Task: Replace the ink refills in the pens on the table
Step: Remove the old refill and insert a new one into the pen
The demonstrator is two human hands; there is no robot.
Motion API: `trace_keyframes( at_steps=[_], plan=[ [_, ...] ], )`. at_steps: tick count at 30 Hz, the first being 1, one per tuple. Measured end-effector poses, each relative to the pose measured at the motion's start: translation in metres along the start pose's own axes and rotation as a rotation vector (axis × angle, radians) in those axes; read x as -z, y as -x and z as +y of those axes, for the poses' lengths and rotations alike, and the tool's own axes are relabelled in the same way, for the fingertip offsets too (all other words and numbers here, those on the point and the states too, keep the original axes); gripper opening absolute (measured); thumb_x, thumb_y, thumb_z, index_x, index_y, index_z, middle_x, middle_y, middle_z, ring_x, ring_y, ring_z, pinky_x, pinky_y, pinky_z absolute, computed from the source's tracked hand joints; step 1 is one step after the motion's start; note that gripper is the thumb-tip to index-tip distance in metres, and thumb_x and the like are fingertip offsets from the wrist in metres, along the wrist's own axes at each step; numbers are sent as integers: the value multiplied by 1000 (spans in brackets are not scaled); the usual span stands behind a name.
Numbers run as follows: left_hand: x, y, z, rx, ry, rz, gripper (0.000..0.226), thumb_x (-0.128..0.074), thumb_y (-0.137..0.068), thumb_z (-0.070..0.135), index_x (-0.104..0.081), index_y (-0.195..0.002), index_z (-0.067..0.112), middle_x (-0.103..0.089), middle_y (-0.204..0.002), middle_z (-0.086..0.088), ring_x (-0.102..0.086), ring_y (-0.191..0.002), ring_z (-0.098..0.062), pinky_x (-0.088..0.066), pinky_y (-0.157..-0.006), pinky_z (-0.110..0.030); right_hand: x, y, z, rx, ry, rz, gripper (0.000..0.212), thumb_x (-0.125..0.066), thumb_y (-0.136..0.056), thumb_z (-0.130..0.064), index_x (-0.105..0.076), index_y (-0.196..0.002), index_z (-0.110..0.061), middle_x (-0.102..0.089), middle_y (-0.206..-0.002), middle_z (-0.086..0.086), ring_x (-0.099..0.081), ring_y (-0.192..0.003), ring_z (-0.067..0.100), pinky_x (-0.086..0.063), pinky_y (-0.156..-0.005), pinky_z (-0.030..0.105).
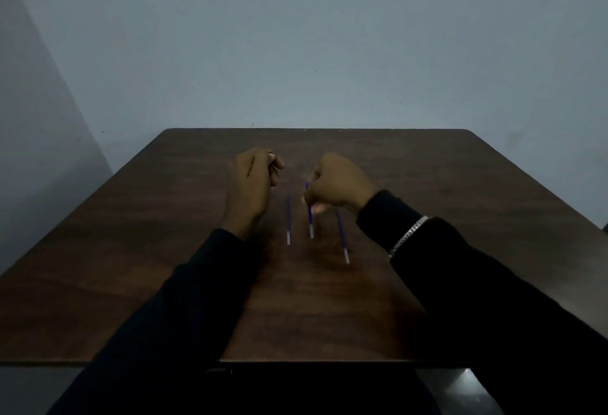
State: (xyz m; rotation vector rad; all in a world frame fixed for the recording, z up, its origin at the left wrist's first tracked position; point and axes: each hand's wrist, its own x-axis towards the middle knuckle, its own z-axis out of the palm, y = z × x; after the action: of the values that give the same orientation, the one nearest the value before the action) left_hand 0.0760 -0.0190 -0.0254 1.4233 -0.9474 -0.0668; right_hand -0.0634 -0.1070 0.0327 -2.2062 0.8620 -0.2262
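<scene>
Three thin blue ink refills with pale ends are near the middle of the dark wooden table (427,184). The left refill (288,220) and the right refill (342,237) lie flat. My right hand (339,184) pinches the middle refill (310,217) at its upper part, its pale end pointing toward me. My left hand (251,184) is curled shut above the table, left of the refills, with a small pale thing at its fingertips that I cannot make out. No pen body is clearly visible.
A plain grey wall stands behind the table's far edge. Both forearms in black sleeves reach over the near edge. A silver bracelet (408,237) sits on my right wrist. The room is dim.
</scene>
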Motion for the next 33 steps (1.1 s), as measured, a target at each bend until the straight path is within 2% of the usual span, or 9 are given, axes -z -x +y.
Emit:
trace_keyframes(
  at_steps=[5, 8, 12, 16, 19, 21, 24, 28, 33],
  plan=[
    [1, 0, 0, 12, 3, -4, 41, -39, -99, 23, -68, -77, 5, -54, -59, -2, -47, -52, -8, -35, -53, -27, -28, -18, -5, -12, 235, 47, 16, -70, -91, -4, -55, -89, -10, -70, -103, 17, -76, -82, 26, -66, -66, 36],
    [-1, 1, 0, 2, 2, -32, 40, -39, -98, 24, -69, -77, 7, -53, -58, -1, -47, -52, -8, -35, -53, -25, -30, -20, -7, -54, 215, 40, 24, -70, -92, -4, -55, -110, -8, -65, -111, 18, -75, -74, 22, -58, -47, 24],
    [-1, 1, -1, -21, 31, -42, 39, -40, -98, 22, -68, -76, 8, -53, -57, 0, -48, -53, -10, -35, -54, -28, -30, -19, -6, -49, 200, 45, 29, -68, -93, -4, -53, -118, -7, -65, -112, 17, -75, -70, 20, -57, -44, 23],
    [-1, 1, 1, -26, 24, -42, 38, -40, -99, 21, -67, -74, 12, -53, -57, -1, -47, -52, -8, -34, -53, -27, -30, -19, -5, -70, 166, 22, 33, -68, -95, -7, -52, -123, -5, -67, -100, 12, -69, -61, 14, -50, -39, 19],
    [-1, 2, 1, -20, 9, -46, 39, -39, -99, 22, -68, -77, 9, -53, -58, 0, -48, -53, -7, -35, -54, -25, -31, -20, -5, -84, 162, 29, 34, -67, -95, -10, -52, -125, -7, -67, -100, 11, -68, -59, 11, -46, -37, 18],
    [-1, 2, 0, -19, -1, -48, 40, -39, -99, 23, -69, -78, 6, -54, -58, 0, -48, -53, -7, -36, -54, -25, -32, -21, -4, -92, 165, 25, 31, -67, -96, -10, -53, -123, -5, -66, -97, 10, -68, -61, 12, -51, -41, 19],
    [-1, 2, 1, -24, -4, -47, 42, -39, -98, 23, -69, -79, 1, -53, -58, -1, -47, -52, -6, -36, -54, -25, -33, -24, -4, -113, 155, 8, 28, -68, -95, -10, -58, -119, 0, -70, -96, 13, -73, -70, 16, -64, -65, 28],
    [0, 3, 1, -31, -16, -43, 42, -39, -99, 24, -69, -80, 1, -54, -58, -2, -48, -53, -7, -36, -54, -26, -32, -21, -5, -101, 138, 17, 29, -68, -95, -9, -56, -121, -3, -70, -100, 14, -71, -66, 15, -61, -60, 26],
    [0, 2, 0, -33, -20, -46, 41, -39, -99, 24, -69, -77, 5, -54, -58, -1, -48, -53, -9, -36, -55, -31, -33, -22, -4, -113, 134, 19, 28, -67, -96, -10, -55, -119, -3, -68, -85, 9, -73, -67, 14, -64, -71, 31]
  ],
)
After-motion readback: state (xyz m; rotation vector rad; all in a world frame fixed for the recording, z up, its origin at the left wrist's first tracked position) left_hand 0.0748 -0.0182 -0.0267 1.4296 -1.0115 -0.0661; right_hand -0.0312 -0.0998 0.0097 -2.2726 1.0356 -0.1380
